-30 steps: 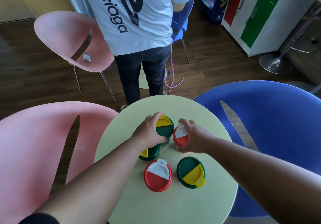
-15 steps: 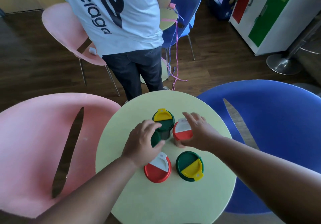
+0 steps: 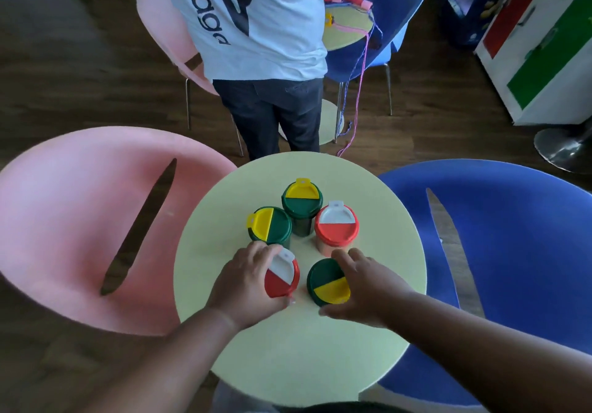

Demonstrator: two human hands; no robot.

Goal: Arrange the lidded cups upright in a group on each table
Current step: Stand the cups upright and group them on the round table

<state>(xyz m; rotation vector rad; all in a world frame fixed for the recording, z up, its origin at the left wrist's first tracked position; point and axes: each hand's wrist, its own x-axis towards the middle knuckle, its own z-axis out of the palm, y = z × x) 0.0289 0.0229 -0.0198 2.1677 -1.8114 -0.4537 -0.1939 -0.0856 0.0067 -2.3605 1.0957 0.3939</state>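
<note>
- Standing upright on the round, smooth pale counter point(image 3: 368, 342): five lidded plastic cups.
- Wrapping left grip point(image 3: 246, 284) around the near red-lidded cup point(image 3: 282, 276).
- Cupping right grip point(image 3: 365, 287) against the near green-lidded cup point(image 3: 325, 279).

Cups on the near surface point(image 3: 243, 342): five, all lidded and upright. Three green-and-yellow point(image 3: 302, 202) point(image 3: 270, 225) point(image 3: 326, 281), two red-and-white point(image 3: 336, 228) point(image 3: 283, 276). Hands: two, left point(image 3: 245, 279) and right point(image 3: 368, 284). Chairs: two pink point(image 3: 64, 220) point(image 3: 160, 21), two blue point(image 3: 512, 236) point(image 3: 394, 5). Surfaces: two, the second point(image 3: 346, 31) beyond. One person standing point(image 3: 256, 21).
</note>
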